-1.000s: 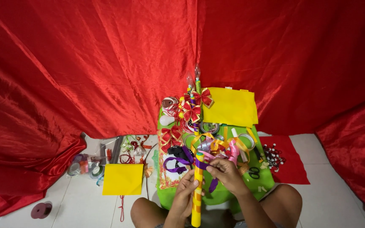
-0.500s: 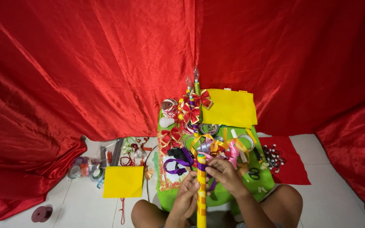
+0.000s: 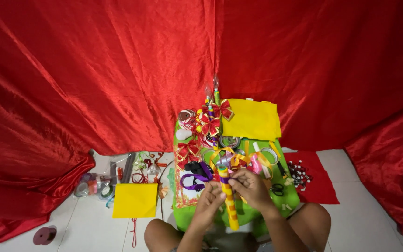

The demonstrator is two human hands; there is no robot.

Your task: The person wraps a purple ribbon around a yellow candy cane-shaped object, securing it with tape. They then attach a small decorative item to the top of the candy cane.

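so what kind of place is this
Probably a home craft corner on a tiled floor: red cloth backdrop, a small green table crowded with ribbon bows, and both hands holding a yellow striped stick.

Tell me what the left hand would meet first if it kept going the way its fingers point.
Probably the purple ribbon, just beyond the left hand, which grips the yellow-and-orange wrapped stick; depth is hard to judge.

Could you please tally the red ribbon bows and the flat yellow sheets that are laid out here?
Red ribbon bows with gold edging: 4
Flat yellow sheets: 2
Total: 6
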